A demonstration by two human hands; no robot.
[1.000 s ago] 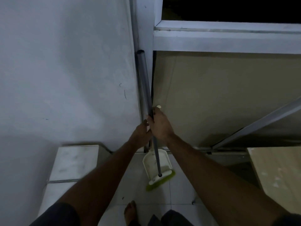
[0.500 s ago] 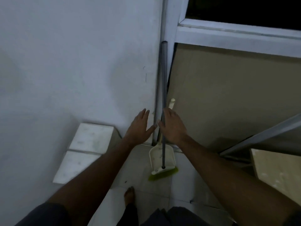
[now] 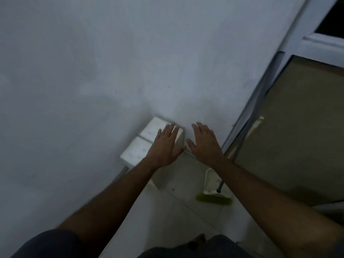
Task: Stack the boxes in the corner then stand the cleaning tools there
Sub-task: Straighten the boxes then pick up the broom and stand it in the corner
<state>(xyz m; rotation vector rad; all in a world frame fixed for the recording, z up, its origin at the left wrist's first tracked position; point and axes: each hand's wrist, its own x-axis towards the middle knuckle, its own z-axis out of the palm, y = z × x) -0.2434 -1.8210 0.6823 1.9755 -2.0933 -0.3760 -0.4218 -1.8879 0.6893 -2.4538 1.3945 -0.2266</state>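
Observation:
Two white boxes stand side by side against the white wall, left of the corner. A grey broom handle leans upright into the corner, its green bristles on the floor. A white dustpan stands with it, its handle tip showing higher up. My left hand hovers flat with fingers spread over the nearer edge of the boxes. My right hand is spread open beside it, left of the broom, holding nothing.
A brown panel fills the lower part of the window frame on the right. A white window frame runs up the corner. Pale floor tiles lie below, with my bare foot at the bottom.
Both hands have let go of the broom handle and drawn left, away from it. The view has swung left and tilted; broom and dustpan stay standing in the corner.

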